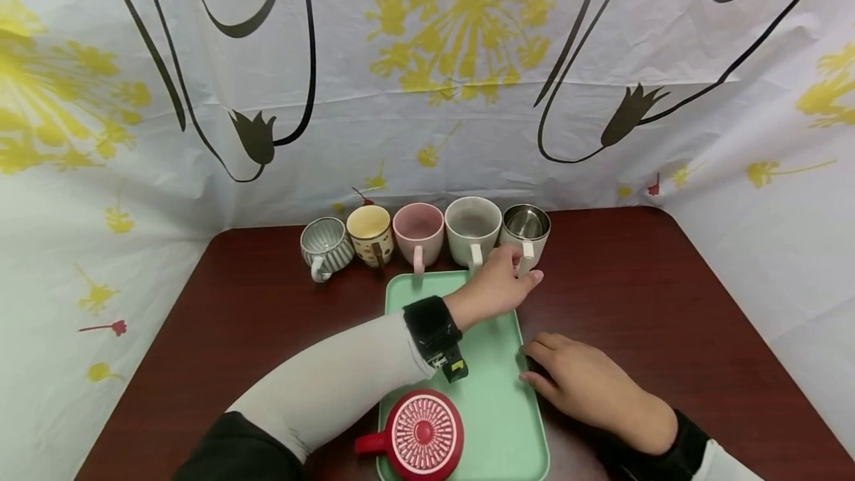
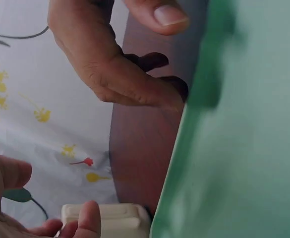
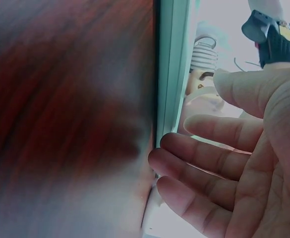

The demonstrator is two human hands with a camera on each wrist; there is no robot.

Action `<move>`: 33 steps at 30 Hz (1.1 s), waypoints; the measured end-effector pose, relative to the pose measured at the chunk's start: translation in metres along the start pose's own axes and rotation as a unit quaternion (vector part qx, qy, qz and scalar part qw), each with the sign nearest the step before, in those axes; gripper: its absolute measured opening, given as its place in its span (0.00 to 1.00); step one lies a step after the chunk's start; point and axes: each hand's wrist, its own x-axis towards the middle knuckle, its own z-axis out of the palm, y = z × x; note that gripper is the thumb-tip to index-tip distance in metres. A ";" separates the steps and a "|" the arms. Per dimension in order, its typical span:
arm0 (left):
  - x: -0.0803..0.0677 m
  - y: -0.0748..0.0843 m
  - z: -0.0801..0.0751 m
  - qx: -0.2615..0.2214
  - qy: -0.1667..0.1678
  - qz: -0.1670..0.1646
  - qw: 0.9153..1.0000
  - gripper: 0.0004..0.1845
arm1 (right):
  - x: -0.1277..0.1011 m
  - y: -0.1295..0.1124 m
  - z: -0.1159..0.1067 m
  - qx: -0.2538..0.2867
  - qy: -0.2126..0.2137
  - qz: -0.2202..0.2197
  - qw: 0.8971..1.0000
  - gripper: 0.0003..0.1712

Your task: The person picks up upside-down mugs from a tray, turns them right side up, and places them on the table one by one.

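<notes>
My left hand [image 1: 496, 286] reaches across the tray to the white mug with a steel inside [image 1: 539, 242], at the right end of a row. Its fingers and thumb are apart around the mug's handle, not closed on it. In the left wrist view this hand [image 2: 11, 198] shows loosely spread fingers beside the pale mug [image 2: 117, 220]. My right hand [image 1: 588, 384] rests at the right edge of the green tray [image 1: 490, 362], with its fingertips at the rim; the right wrist view shows its fingers [image 3: 204, 153] relaxed. A red mug [image 1: 427, 433] lies upside down on the tray.
Left of the steel-lined mug stand a white mug [image 1: 470, 232], a pink mug [image 1: 418, 232], a yellow patterned mug [image 1: 369, 232] and a grey striped cup [image 1: 327, 247]. Behind the dark red table [image 1: 641, 288] hangs a patterned white cloth [image 1: 427, 125].
</notes>
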 end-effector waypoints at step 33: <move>-0.138 -0.091 -0.109 -0.009 0.011 -0.028 1.000 0.22 | -0.003 0.003 0.000 0.013 -0.010 0.010 1.000 0.15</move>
